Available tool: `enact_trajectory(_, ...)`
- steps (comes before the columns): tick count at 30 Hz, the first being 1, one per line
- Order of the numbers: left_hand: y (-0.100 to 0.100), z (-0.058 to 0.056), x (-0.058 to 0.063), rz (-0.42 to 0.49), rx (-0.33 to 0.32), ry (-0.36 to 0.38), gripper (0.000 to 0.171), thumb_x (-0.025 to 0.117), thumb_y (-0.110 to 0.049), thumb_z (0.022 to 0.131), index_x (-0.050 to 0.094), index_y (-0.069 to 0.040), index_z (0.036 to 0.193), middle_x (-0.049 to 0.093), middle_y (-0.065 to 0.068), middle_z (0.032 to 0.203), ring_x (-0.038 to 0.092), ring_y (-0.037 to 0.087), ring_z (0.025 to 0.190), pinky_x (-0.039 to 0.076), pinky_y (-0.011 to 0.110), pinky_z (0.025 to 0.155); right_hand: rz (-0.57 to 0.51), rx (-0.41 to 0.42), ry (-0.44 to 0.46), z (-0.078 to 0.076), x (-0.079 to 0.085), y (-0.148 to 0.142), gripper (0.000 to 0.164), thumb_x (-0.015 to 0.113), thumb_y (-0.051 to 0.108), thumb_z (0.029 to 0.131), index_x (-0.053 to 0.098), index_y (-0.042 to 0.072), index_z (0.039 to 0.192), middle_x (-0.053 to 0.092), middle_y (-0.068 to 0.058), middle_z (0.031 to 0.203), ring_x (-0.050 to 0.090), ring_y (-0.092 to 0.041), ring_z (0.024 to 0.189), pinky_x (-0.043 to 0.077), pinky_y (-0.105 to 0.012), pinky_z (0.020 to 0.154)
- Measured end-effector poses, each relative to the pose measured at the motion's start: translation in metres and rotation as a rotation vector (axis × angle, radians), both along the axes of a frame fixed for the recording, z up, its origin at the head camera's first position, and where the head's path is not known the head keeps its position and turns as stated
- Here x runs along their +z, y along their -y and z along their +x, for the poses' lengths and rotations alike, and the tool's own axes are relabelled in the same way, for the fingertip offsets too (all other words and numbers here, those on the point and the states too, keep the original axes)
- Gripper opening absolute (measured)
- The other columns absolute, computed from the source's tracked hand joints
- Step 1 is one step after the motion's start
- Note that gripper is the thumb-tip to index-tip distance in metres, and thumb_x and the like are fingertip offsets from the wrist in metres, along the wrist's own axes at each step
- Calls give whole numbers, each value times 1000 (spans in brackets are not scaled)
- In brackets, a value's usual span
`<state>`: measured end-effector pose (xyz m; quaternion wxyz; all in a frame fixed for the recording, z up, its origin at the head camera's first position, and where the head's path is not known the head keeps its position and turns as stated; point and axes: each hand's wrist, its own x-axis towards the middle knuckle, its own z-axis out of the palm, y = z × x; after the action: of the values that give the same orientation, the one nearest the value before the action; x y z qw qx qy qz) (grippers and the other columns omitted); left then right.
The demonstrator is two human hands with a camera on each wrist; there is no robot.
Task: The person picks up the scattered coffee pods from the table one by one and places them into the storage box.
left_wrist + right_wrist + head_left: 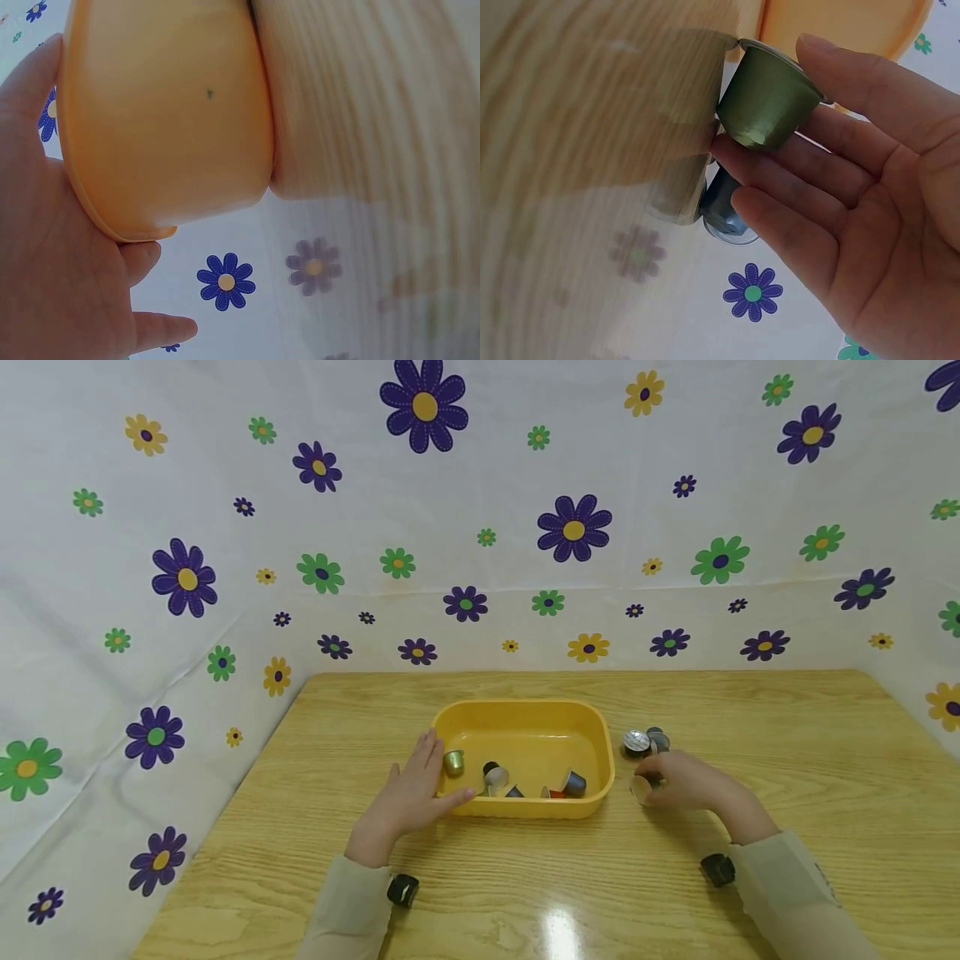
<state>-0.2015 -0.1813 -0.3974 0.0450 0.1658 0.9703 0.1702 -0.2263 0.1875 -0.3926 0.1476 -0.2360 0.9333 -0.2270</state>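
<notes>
A yellow plastic tub stands on the table with several coffee capsules inside, among them a gold-green one and a blue-grey one. My left hand rests on the tub's front left corner, fingers extended along its left end and thumb over the front rim. Right of the tub, my right hand has its thumb and fingers around a green coffee capsule, tipped on its side at the tabletop. Behind that hand lie a silver-lidded capsule and a dark blue capsule.
The wooden table reaches back to a white cloth printed with flowers, which also hangs along the left and right sides. A dark wrist camera sits by the left sleeve, another camera by the right.
</notes>
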Motion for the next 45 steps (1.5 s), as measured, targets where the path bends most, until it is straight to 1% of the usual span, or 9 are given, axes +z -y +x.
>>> enact_trajectory(7, 0, 0, 1, -1, -1, 2, 94, 42, -62, 82, 7, 5, 139, -2, 16, 146, -2, 26, 133, 13, 63, 94, -3, 44, -18, -2, -2, -1, 28, 64, -2, 72, 61, -4, 100, 60, -11, 97, 54, -24, 88, 43, -44, 79)
enact_trajectory(11, 0, 1, 1, -5, -2, 6, 95, 41, -62, 82, 7, 4, 139, -3, 16, 146, -3, 25, 133, 13, 63, 94, -8, 16, -13, 0, -1, 0, 31, 62, -6, 71, 61, -5, 102, 60, -13, 97, 54, -25, 87, 43, -45, 79)
enact_trajectory(14, -1, 0, 1, -7, -2, 5, 95, 41, -63, 82, 6, 4, 139, -3, 16, 146, -3, 25, 133, 13, 62, 94, -5, -16, -13, 0, 0, -1, 33, 63, -4, 70, 60, -6, 103, 60, -14, 98, 54, -27, 89, 43, -45, 79)
enact_trajectory(16, -1, 1, 1, -10, -3, 5, 95, 41, -63, 82, 6, 4, 139, -3, 16, 146, -3, 25, 133, 13, 62, 94, -5, -21, -15, 0, 0, -2, 34, 64, -2, 70, 60, -6, 103, 60, -15, 98, 54, -27, 88, 43, -44, 78)
enact_trajectory(22, -1, 1, 1, -12, 1, 11, 95, 40, -63, 82, 5, 4, 140, -3, 15, 146, -3, 25, 133, 13, 62, 95, -5, 17, -34, -1, -2, -3, 28, 65, 0, 71, 62, -4, 98, 61, -9, 91, 54, -21, 81, 44, -41, 75)
enact_trajectory(26, -1, 1, 1, -14, 1, 13, 96, 40, -64, 81, 5, 3, 140, -3, 15, 146, -3, 24, 133, 13, 62, 95, -7, 16, -20, -1, -2, -2, 24, 65, 0, 72, 63, -1, 96, 61, -5, 89, 52, -18, 78, 44, -40, 74)
enact_trajectory(32, -1, 1, 2, -15, 1, 18, 95, 40, -63, 82, 5, 4, 140, -3, 16, 146, -3, 24, 133, 12, 62, 95, -31, 37, 25, 2, 0, 1, 23, 66, -2, 71, 63, -1, 93, 60, -4, 87, 52, -17, 78, 45, -38, 73)
enact_trajectory(41, -1, 3, 4, -17, 0, 21, 94, 41, -62, 82, 6, 4, 139, -3, 16, 146, -4, 25, 133, 12, 62, 95, -41, 50, 35, 2, 1, 2, 22, 67, -1, 72, 63, -1, 94, 60, -3, 87, 52, -16, 77, 45, -37, 72)
enact_trajectory(45, -1, 2, 3, -13, -1, 20, 94, 41, -62, 82, 6, 4, 139, -3, 16, 146, -4, 25, 133, 12, 62, 94, -34, 44, 22, 2, 2, 2, 21, 66, 0, 73, 64, 0, 93, 60, -2, 86, 51, -16, 76, 44, -36, 72)
